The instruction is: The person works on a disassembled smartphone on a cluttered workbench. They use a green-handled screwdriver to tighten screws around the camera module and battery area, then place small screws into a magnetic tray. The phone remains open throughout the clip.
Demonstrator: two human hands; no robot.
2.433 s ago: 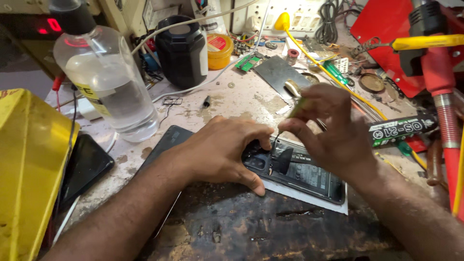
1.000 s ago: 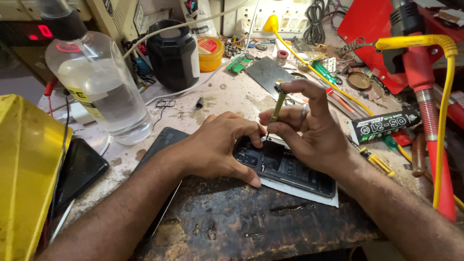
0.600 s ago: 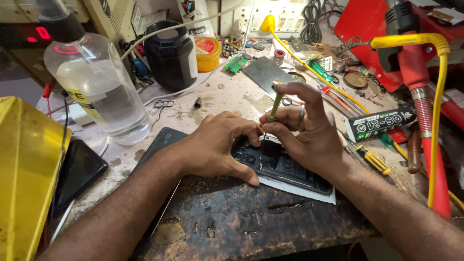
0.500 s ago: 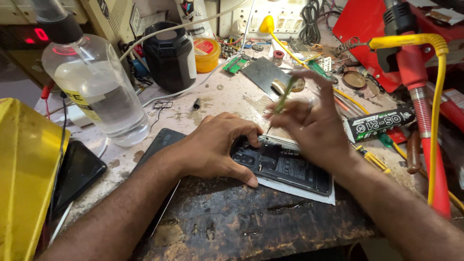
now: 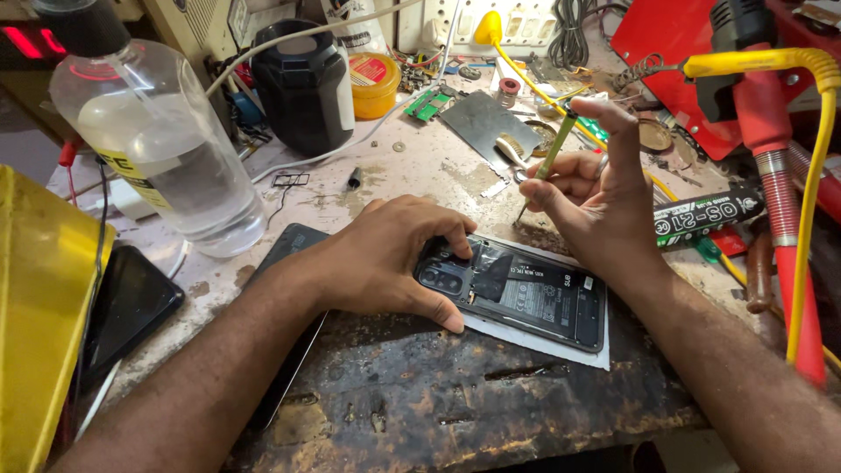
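Since last look, our right hand (image 5: 604, 206) lifted up off opened phone (image 5: 526, 293), pinching thin green screwdriver (image 5: 550, 162), tip in air above phone's top edge. Our left hand (image 5: 394, 263) presses flat on phone's camera end, grasping nothing. Phone lies on white sheet (image 5: 543, 337) on tabletop (image 5: 438, 175), just below right hand. Big clear bottle (image 5: 162, 144) stands far left, black jar (image 5: 302, 83) behind, red tool (image 5: 771, 158) and yellow cable (image 5: 810, 193) crowd right side. Open room near front edge.

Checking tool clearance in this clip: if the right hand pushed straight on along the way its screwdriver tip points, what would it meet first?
The right hand aims the screwdriver down and leftward; it would probably meet the bare bench just beyond the opened phone, though depth is unclear.
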